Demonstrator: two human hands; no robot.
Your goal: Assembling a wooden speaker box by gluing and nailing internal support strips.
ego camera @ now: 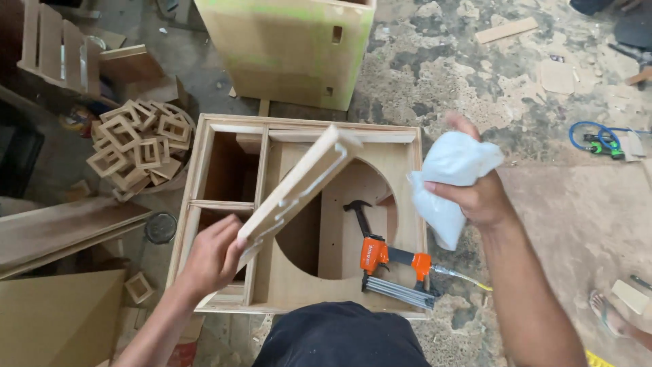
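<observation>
My left hand [212, 257] grips the near end of a narrow wooden board [299, 187], held tilted up over an open plywood box [407, 204]. White glue lines run along the board's edge. My right hand [475, 194] squeezes a soft white glue pouch [448, 173] just right of the board's far end. Inside the box lie a claw hammer [358, 212] and an orange nail gun [390, 261], next to a round cutout in the panel.
A pile of small square wooden frames [139, 146] sits to the left, beside wooden slats and boards. A second plywood box [292, 47] stands behind. A blue hose fitting [594, 139] lies on the stained floor at right. Someone's sandalled foot [611, 312] shows at lower right.
</observation>
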